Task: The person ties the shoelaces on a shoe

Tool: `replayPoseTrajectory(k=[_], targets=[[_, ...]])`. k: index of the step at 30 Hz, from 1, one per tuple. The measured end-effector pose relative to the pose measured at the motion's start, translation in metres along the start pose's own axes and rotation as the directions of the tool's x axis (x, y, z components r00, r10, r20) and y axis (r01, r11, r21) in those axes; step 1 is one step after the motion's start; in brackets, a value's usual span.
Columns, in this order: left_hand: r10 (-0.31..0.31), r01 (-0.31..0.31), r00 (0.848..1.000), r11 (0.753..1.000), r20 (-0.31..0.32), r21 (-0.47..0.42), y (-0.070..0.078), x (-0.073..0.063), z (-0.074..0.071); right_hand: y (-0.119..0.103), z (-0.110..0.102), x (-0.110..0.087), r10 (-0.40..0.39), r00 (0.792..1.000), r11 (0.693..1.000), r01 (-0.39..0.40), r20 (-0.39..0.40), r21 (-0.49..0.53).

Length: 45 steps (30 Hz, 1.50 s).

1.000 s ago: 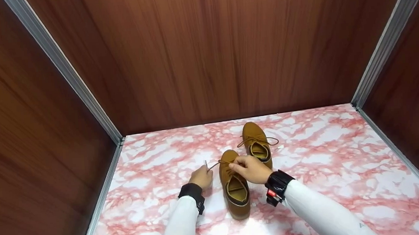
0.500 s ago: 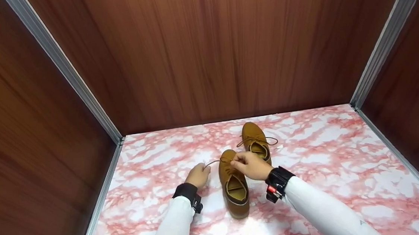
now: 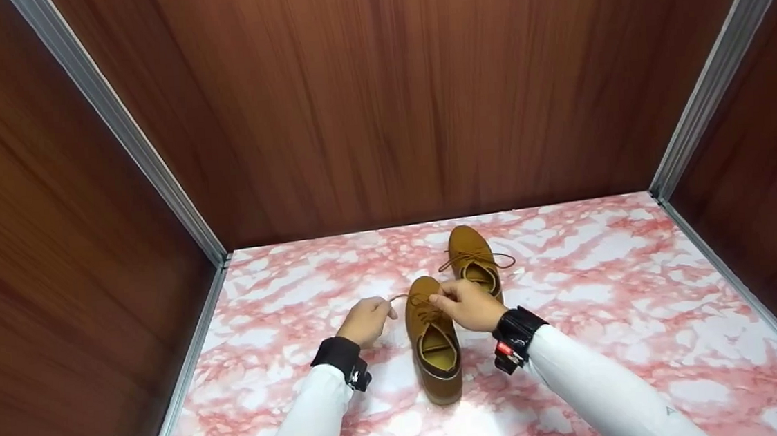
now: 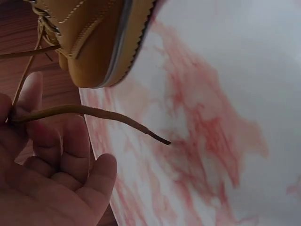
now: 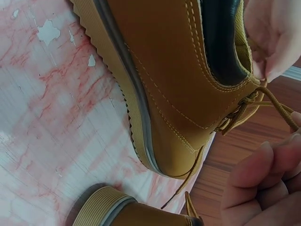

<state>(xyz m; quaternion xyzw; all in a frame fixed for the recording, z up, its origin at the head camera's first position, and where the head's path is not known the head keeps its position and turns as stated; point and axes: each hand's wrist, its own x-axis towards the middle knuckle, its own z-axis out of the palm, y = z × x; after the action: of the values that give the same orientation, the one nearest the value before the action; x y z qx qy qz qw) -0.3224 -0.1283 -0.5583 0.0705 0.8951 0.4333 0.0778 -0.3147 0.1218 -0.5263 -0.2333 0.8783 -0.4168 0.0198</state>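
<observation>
Two tan lace-up shoes stand on the marbled surface in the head view, the near shoe point(image 3: 442, 386) in front and to the left of the far shoe point(image 3: 466, 241). To the left of the near shoe, my left hand point(image 3: 365, 322) pinches one shoelace point(image 4: 80, 110) between thumb and forefinger; its dark-tipped tail hangs loose in the left wrist view. My right hand point(image 3: 473, 307) is over the near shoe's front. In the right wrist view its fingertips point(image 5: 263, 153) hold a lace strand point(image 5: 283, 113) drawn from the eyelets. The strand's end is out of view.
The far shoe's lace point(image 3: 505, 260) is tied in a bow with loops spread sideways. Wood-grain panels point(image 3: 380, 108) rise behind and at both sides, with metal strips point(image 3: 148, 154) at the corners. The red-and-white surface point(image 3: 620, 338) extends around the shoes.
My left hand has shifted slightly left and away from me, turning at the wrist, while keeping the lace. My right hand has moved slightly up. Both shoes stay almost where they were.
</observation>
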Motion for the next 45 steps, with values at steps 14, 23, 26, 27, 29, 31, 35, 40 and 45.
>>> replayPoseTrajectory(k=[14,23,26,27,29,31,35,40,45], targets=[[0.073,-0.068,0.972,0.997,0.223,-0.031,0.018,-0.010,-0.025,0.006,-0.002,0.002,0.029,1.000,0.999,-0.029,-0.007,-0.026],[0.034,0.017,0.954,0.986,0.299,-0.165,0.026,-0.012,-0.034,0.006,-0.004,0.004,0.062,0.998,0.998,-0.062,0.001,-0.015],[0.008,0.066,0.949,0.972,0.314,-0.224,0.028,-0.013,-0.034,0.005,-0.005,0.005,0.066,0.998,0.998,-0.066,0.009,-0.004],[0.004,0.075,0.949,0.968,0.317,-0.239,0.028,-0.014,-0.034,0.005,-0.005,0.005,0.065,0.998,0.998,-0.065,0.011,0.001],[0.002,0.090,0.949,0.957,0.316,-0.276,0.028,-0.015,-0.033,0.005,-0.005,0.005,0.061,0.998,0.998,-0.061,0.011,-0.003],[0.003,0.098,0.949,0.948,0.316,-0.302,0.028,-0.015,-0.031,0.006,-0.005,0.005,0.055,0.998,0.998,-0.055,0.009,-0.003],[0.009,0.114,0.943,0.931,0.333,-0.347,0.026,-0.015,-0.027,0.007,-0.006,0.006,0.049,0.999,0.999,-0.049,0.002,0.000],[0.026,0.132,0.939,0.894,0.343,-0.429,0.025,-0.014,-0.027,0.006,-0.006,0.007,0.057,0.998,0.998,-0.057,0.006,0.010],[0.059,0.136,0.937,0.846,0.345,-0.515,0.027,-0.014,-0.028,0.006,-0.007,0.008,0.065,0.998,0.998,-0.065,0.005,0.007]])
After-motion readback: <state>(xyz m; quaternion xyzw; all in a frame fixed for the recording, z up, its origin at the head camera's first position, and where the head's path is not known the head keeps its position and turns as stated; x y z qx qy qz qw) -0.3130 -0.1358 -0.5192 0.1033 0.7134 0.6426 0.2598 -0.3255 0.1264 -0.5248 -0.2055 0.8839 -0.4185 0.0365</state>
